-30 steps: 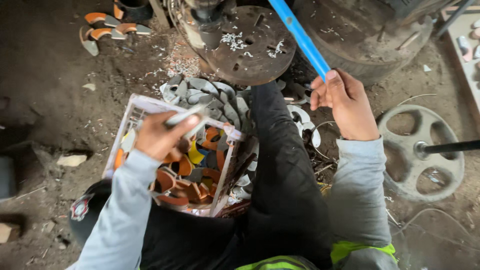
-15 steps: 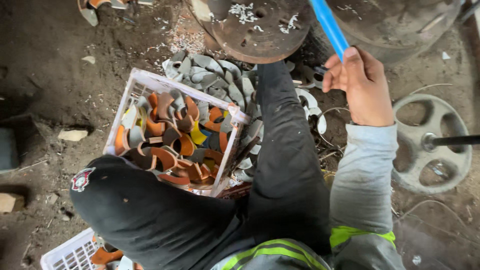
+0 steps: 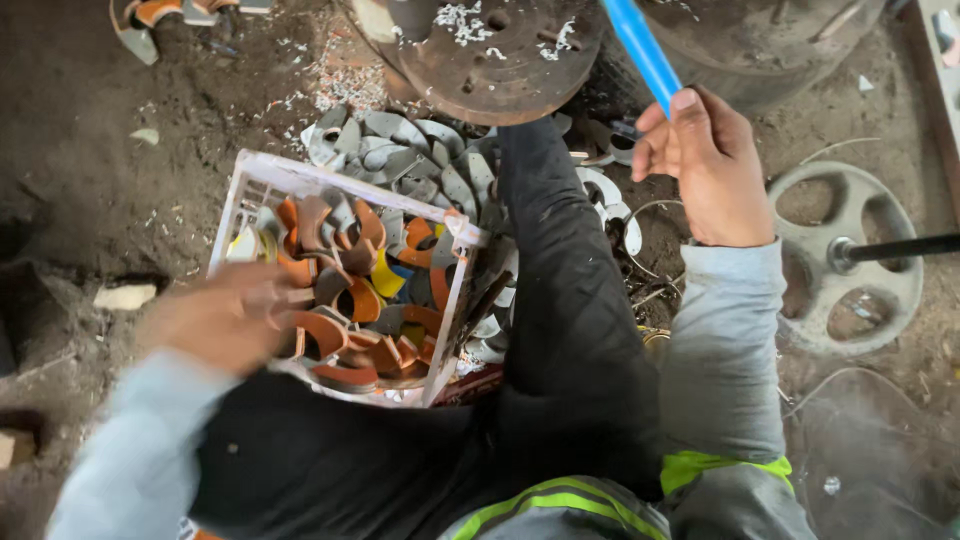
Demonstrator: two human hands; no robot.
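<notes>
**Head view: hidden, cropped and blurred items**

I noted my left hand was motion-blurred over the white crate; I could not tell what its fingers held. The blue handle ran off the top edge. My leg hid the crate's near corner. The wheel's black rod left frame right.
</notes>
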